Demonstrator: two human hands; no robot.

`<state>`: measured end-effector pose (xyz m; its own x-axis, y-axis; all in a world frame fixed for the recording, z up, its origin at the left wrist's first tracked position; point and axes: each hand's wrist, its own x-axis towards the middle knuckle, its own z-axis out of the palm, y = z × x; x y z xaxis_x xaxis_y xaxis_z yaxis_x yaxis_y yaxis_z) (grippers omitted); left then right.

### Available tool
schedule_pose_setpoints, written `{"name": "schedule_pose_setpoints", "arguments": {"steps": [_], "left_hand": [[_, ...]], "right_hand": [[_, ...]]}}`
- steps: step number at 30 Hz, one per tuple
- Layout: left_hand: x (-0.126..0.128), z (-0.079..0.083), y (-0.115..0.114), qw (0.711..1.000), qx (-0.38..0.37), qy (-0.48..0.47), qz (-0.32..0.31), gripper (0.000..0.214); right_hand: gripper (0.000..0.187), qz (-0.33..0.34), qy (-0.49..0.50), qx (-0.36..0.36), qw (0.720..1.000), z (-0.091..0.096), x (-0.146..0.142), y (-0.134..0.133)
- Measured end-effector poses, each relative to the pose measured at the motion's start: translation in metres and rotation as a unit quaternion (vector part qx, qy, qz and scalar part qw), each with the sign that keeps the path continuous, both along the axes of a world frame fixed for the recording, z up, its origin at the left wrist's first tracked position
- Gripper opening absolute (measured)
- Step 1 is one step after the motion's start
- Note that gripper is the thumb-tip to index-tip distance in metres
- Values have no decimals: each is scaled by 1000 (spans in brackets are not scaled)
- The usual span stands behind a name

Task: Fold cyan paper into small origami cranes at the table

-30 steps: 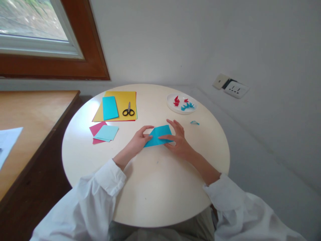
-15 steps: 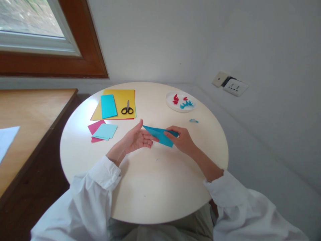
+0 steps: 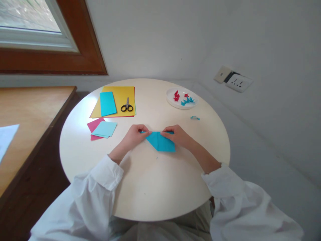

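1. Left hand (image 3: 137, 135): I'm seeing it pinching blue paper (image 3: 164, 143), partly hiding its left end;
2. Right hand (image 3: 177, 135): pinching its far edge; paper is spanning between hands, over round table (image 3: 140, 187);
3. White sheet (image 3: 7, 135): running out of frame.

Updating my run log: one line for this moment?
Left hand: pinching folded blue paper | Right hand: pinching it too | Black-handled scissors: on yellow paper

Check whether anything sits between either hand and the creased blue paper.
Nothing visible does: the left hand and right hand both pinch the creased blue paper by its far edge. The scissors and white dish lie beyond both hands.
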<state>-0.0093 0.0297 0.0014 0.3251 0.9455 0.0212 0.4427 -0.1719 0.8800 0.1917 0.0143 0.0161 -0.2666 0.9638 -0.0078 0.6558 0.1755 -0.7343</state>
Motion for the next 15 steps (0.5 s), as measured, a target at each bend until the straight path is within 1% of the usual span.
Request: {"name": "schedule_pose_setpoints", "arguments": {"steps": [1,2,6,8,9,11,13,15], "left_hand": [[1,-3,0,997,47,68,11,21],[2,-5,1,993,63,95,20,17],[5,-15,0,981,107,155,40,5],[6,-18,-2,970,160,177,38,13],[6,-20,-4,963,193,187,29,17],[7,-22,-8,947,248,202,-17,22],[10,-23,-15,929,280,233,-71,27],[14,-22,-23,911,293,274,-98,29]], "right_hand": [[22,-15,-11,4,1000,-3,-1,1],[19,-32,-24,10,999,-5,-1,2],[18,-67,-59,38,995,-14,-5,2],[20,-77,-63,56,993,-16,-8,0],[21,-83,-67,64,992,-18,-9,-1],[22,-90,-86,76,989,-21,-10,-2],[23,-94,-113,84,986,-24,-11,-3],[23,-91,-137,92,982,-26,-11,-3]]}}
